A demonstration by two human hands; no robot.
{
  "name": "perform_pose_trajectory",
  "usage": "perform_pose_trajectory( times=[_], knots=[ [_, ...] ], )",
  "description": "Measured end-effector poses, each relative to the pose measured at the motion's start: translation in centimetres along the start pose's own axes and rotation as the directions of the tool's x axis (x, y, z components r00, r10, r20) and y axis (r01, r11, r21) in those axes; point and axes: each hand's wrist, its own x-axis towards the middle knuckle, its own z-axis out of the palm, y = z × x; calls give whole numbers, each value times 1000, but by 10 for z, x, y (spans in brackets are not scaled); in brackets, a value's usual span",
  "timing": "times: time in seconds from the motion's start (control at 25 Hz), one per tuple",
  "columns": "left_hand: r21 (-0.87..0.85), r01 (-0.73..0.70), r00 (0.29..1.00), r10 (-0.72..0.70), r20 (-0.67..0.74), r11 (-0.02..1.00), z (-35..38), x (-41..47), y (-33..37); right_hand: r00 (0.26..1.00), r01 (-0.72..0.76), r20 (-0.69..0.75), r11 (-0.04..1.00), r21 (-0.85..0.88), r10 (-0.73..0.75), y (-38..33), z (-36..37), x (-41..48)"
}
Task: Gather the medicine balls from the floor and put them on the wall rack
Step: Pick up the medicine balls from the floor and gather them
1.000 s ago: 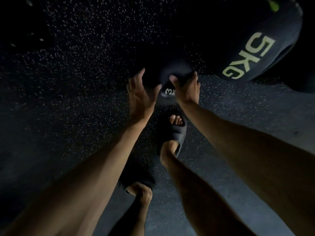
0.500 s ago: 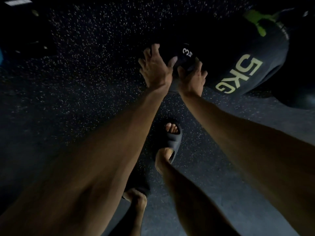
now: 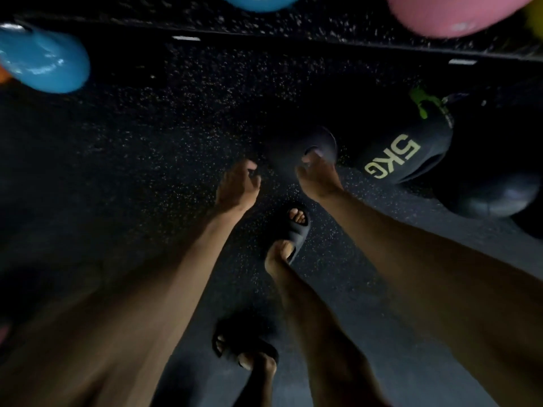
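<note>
A small dark medicine ball (image 3: 305, 142) is held up between both hands above the speckled floor. My left hand (image 3: 238, 185) grips its left side with curled fingers, though the contact is dim. My right hand (image 3: 318, 176) grips its right side, thumb over the top. A larger black ball marked 5KG (image 3: 408, 155) lies on the floor just right of them. Another dark ball (image 3: 489, 198) lies beyond it at the right edge.
A dark rail (image 3: 323, 39) crosses the top of the view. A blue rounded weight (image 3: 47, 64) sits at the upper left, another blue one (image 3: 258, 1) at the top and a pink one (image 3: 452, 13) at the upper right. My feet in dark slides (image 3: 296, 227) stand below the hands.
The view has tilted up, bringing the rail and coloured weights into sight. Both hands and the small ball now sit lower in the view, and the 3 kg label no longer shows.
</note>
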Motion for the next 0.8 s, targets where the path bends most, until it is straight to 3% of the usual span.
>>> perform_pose_trajectory(
  times=[0.2,0.32,0.48,0.64,0.8],
  knots=[
    [-37,195,980,-195,-21,980,-68,-147,-61,952,267,223,923,-278,-208,-68,25,-129],
    [-152,279,957,-287,-31,948,-90,-250,-99,894,413,354,815,-407,-276,-101,62,-221],
    [-414,380,891,-448,-77,827,-92,-397,-162,780,616,523,570,-544,-343,-132,113,-355],
    [-581,395,818,-560,-129,712,-74,-538,-210,714,697,623,408,-590,-319,-137,168,-475],
    [-753,407,699,-707,-107,517,-34,-678,-261,624,781,732,223,-583,-274,-127,236,-591]
  ],
)
